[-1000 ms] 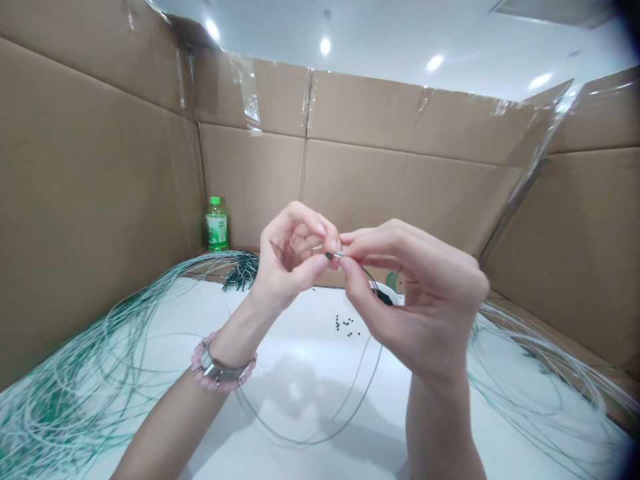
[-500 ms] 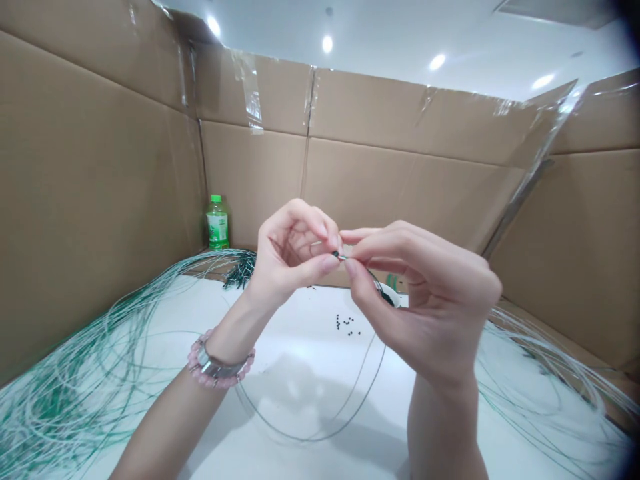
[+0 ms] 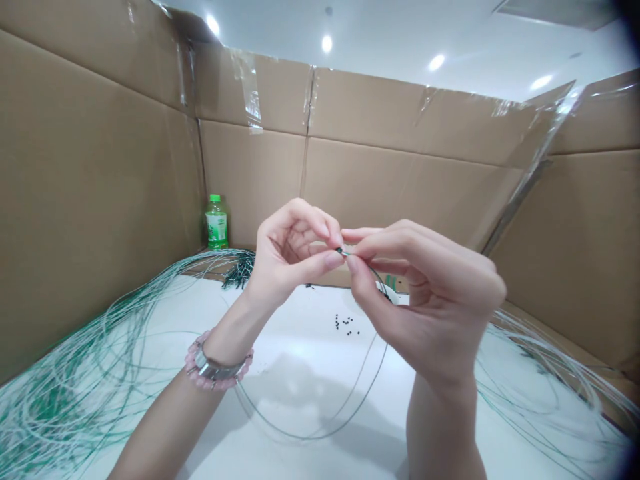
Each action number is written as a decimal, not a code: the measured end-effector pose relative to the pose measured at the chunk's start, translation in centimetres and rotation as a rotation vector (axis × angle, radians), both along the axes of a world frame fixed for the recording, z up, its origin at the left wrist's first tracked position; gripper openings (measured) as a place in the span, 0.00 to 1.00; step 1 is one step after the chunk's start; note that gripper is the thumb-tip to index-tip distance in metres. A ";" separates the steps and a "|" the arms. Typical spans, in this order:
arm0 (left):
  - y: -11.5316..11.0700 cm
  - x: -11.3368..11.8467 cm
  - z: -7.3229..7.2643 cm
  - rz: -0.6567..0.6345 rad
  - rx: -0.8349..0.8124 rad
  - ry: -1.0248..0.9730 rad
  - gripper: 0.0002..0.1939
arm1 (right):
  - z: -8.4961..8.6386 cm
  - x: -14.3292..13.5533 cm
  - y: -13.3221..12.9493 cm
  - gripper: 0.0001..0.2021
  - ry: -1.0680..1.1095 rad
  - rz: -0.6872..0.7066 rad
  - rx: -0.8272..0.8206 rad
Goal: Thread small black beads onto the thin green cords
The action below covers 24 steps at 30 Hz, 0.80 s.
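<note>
My left hand point(image 3: 297, 247), with a pink bead bracelet and a metal band at the wrist, pinches a tiny black part point(image 3: 339, 251) between thumb and fingertips. Close against it on the right, my right hand point(image 3: 425, 287) grips the end of a thin green wire point(image 3: 347, 253) with thumb and forefinger. The wire end meets the black part; whether it sits inside cannot be made out. From my right hand the wire runs down in a wide loop point(image 3: 310, 438) over the white table. Several loose black parts point(image 3: 345, 323) lie on the table beyond the loop.
Tangled green and white wires point(image 3: 65, 393) spread along the left, with dark ends bunched point(image 3: 239, 269) at the back. More wires point(image 3: 550, 400) lie at the right. A green bottle point(image 3: 217, 223) stands in the back left corner. A white dish point(image 3: 393, 293) is partly hidden. Cardboard walls point(image 3: 400, 180) surround the table.
Both hands have shifted very slightly to the right, still pinched together at the black part and wire end. Otherwise little differs.
</note>
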<state>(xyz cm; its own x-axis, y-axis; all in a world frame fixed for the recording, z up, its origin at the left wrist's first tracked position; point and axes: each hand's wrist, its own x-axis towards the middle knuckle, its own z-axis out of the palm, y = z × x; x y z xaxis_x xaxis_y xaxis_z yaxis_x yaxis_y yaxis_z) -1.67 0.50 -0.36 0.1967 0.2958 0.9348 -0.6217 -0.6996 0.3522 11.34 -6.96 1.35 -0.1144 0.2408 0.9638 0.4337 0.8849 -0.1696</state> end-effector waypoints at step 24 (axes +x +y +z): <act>-0.6 -1.0 0.7 0.173 -0.015 0.074 0.07 | 0.0 0.5 0.4 0.09 -0.018 -0.021 0.021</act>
